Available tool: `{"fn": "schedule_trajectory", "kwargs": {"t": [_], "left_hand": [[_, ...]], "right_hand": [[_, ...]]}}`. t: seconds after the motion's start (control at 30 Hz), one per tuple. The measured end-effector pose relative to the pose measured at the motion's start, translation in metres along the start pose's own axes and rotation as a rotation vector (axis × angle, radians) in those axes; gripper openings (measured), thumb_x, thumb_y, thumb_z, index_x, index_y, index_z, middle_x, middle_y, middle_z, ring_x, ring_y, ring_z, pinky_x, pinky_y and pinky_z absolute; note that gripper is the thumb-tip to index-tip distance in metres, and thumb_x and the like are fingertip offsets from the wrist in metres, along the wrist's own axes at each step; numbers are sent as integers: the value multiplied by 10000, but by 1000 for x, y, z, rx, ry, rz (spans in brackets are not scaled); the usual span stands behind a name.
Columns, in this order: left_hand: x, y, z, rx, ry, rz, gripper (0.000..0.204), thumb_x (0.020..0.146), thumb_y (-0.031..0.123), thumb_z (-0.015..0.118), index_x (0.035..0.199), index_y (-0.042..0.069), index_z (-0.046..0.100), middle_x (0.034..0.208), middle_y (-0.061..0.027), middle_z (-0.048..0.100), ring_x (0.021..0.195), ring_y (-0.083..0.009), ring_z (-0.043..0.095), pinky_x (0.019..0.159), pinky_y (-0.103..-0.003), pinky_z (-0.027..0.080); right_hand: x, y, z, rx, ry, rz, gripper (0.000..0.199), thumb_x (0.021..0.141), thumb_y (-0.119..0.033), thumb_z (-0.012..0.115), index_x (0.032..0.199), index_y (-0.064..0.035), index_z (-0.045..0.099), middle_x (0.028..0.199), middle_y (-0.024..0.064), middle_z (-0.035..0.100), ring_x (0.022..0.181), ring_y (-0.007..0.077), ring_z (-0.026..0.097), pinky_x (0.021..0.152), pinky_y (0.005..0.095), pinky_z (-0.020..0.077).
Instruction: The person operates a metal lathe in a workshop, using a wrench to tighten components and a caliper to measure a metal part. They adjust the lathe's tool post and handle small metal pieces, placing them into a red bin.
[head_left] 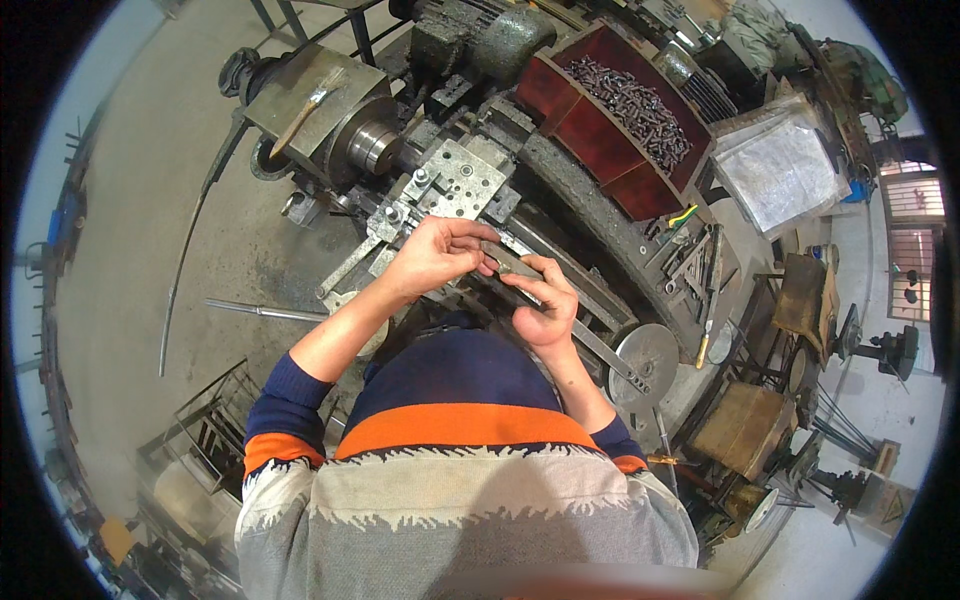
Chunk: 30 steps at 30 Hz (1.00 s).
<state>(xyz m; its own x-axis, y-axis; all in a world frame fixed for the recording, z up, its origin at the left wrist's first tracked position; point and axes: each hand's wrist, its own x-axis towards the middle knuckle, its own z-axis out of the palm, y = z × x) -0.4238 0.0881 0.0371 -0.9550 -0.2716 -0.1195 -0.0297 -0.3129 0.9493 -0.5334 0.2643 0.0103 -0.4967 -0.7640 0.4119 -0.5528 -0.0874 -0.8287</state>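
1. L hand [436, 258], fingers curled, pinching dark metal bar [509, 261] at left end; R hand [545, 308] pinching too, nearly closed.
2. Bar's mid-scene, near side of steel block [462, 183].
3. Prob. stiff, lightish, maybe slick; grip edges.

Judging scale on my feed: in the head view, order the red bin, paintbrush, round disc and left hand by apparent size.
1. Red bin
2. Left hand and round disc: too alike to rank
3. Paintbrush

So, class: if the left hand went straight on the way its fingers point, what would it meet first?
The left hand would probably first meet the dark metal bar, which it seems to be pinching; just past that comes the right hand, though depth is unclear.
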Motion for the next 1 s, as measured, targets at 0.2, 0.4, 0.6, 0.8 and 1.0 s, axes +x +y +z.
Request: {"fn": "schedule_trajectory", "kwargs": {"t": [0.2, 0.4, 0.6, 0.8, 1.0], "left_hand": [[-2, 0, -1, -10, -8, -9, 315, 804, 12, 504, 1096, -88, 564, 829, -131, 663, 799, -149, 648, 745, -256, 514], [-1, -9, -5, -39, -2, -16, 316, 808, 46, 526, 1083, -106, 557, 837, -158, 666, 785, -172, 653, 732, -268, 517], [-3, -5, -5, -62, -25, -43, 292, 835, 42, 598, 1078, -115, 555, 870, -162, 657, 815, -201, 646, 752, -313, 519], [-6, -1, -1, -77, -37, -37, 298, 842, 51, 603, 1090, -105, 555, 871, -166, 658, 814, -208, 646, 754, -310, 515], [-8, 4, 4, -66, -37, 12, 280, 851, 43, 543, 1098, -87, 570, 851, -147, 668, 807, -171, 653, 739, -267, 521]], "right_hand": [[0, -5, -1, 50, -13, 24, 485, 499, -7, 483, 932, -34, 701, 996, 167, 608, 923, 273, 603, 828, 292, 439], [1, -6, 0, 116, -33, 43, 439, 547, -45, 493, 934, -15, 698, 966, 150, 616, 876, 237, 598, 760, 279, 446], [-4, -1, -2, 368, -78, 231, 352, 624, -47, 490, 898, 16, 702, 837, 104, 605, 746, 151, 532, 613, 252, 396], [-9, 6, -1, 511, -63, 241, 351, 635, -64, 501, 909, 38, 694, 884, 124, 618, 741, 162, 530, 636, 274, 411], [-4, -4, 1, 23, 54, -90, 387, 560, -57, 539, 909, -21, 704, 971, 174, 625, 836, 264, 593, 755, 311, 450]]}}
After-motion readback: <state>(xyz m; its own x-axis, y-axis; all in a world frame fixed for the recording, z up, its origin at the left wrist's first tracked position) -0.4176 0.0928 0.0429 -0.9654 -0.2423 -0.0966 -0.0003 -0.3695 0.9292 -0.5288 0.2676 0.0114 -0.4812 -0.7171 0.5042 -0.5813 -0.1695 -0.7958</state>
